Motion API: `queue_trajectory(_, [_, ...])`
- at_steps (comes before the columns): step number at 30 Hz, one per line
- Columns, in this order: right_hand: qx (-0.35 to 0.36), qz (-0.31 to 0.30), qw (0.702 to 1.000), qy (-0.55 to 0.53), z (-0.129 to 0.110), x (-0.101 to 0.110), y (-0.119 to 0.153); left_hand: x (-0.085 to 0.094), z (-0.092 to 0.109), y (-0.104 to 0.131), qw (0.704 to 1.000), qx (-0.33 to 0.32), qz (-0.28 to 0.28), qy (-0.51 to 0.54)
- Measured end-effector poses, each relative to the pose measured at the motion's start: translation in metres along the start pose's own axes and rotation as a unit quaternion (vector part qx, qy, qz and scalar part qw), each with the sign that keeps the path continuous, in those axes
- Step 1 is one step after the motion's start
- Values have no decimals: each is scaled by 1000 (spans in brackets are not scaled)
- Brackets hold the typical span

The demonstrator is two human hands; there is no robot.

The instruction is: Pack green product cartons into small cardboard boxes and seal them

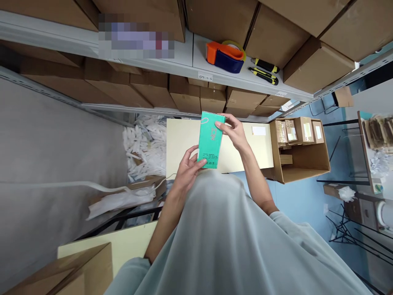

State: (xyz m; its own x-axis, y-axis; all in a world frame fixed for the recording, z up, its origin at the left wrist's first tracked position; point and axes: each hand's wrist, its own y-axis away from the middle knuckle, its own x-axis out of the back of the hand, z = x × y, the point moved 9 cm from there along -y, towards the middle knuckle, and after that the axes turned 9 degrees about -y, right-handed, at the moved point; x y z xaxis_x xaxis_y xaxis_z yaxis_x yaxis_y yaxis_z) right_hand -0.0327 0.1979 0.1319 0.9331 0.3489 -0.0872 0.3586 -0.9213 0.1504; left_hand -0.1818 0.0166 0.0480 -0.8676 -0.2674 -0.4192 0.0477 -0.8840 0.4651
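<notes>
Pale tabletop extends behind the green box, its long axis near twelve-to-six o'clock. Left hand grips its seven-o'clock corner; right hand pinches its one-o'clock end.

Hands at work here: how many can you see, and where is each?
2. The left hand grips the green box near its lower left corner; the right hand holds its upper right edge. Some fingers are hidden behind the box.
</notes>
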Motion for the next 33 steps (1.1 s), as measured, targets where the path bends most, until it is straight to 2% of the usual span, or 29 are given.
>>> queue_trajectory(6, [1,-73,997,29,-18,-4,6,2,-17,5,996,26,-9,90])
queue_trajectory(11, [-3,-97,995,2,-23,-4,11,0,-33,10,986,92,-34,135])
queue_trajectory(14, [11,-70,997,0,-22,-2,10,-5,-28,12,989,95,-49,102])
queue_trajectory(18, [24,-37,999,23,-12,2,5,-8,-8,12,999,28,-35,21])
queue_trajectory(23, [3,-45,999,29,2,-3,1,-13,-4,13,999,2,-23,-44])
queue_trajectory(29, [-1,-99,995,5,-16,-2,13,-14,-11,20,1000,11,-15,-15])
queue_trajectory(33, [-16,-122,992,-40,-19,3,22,-15,-18,23,997,43,-48,47])
